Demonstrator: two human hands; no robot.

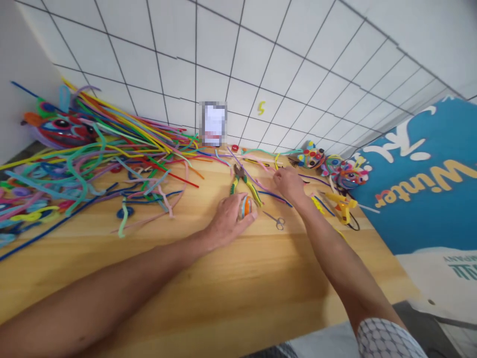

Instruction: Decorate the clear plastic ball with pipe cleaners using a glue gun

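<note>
My left hand [227, 219] is wrapped round a small ball [246, 207] with orange, white and blue bands, just above the wooden table. Right behind it lie pliers [244, 184] with green and yellow handles, jaws toward the wall. Small scissors [276, 220] rest to the right of the ball. My right hand [288, 183] reaches over the pipe cleaners near the back edge, its fingers bent down; what they touch, if anything, is too small to make out.
Many coloured pipe cleaners [149, 144] cover the table's left and back. A decorated ball figure [61, 130] sits far left, more figures [311, 158] at back right. A yellow glue gun [343, 205] lies right. A phone [213, 124] stands against the tiled wall.
</note>
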